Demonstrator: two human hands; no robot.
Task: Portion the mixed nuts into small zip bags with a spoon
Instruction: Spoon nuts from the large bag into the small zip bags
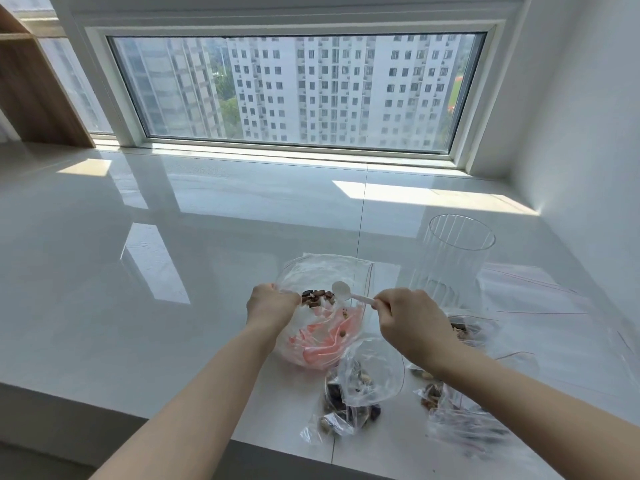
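The left hand [272, 304] is closed on the rim of the large source bag [322, 306], a clear bag with pink print, bunching the plastic so the mouth stays open and raised toward the person. The remaining mixed nuts [317, 297] sit in a small heap just inside that mouth, right beside the left hand; gathering the bag this way appears intended to pool the few nuts left where the tool can reach them. The right hand [410, 322] pinches the handle end of a white plastic spoon [349, 294] between fingers and thumb, and the bowl hangs just above and right of the heap, looking empty. A partly filled small zip bag [360, 386] lies open on the white bench [173, 254] directly below the right forearm, close to the source bag, which keeps the transfer path short. Two more small bags with nuts [460, 400] lie to the right, and flat unused bags [540, 289] lie behind them. A ribbed clear jar [453, 258] stands upright and empty beyond the right hand. Judged from the layout, the step in hand is a scoop from the source bag, late in the task.
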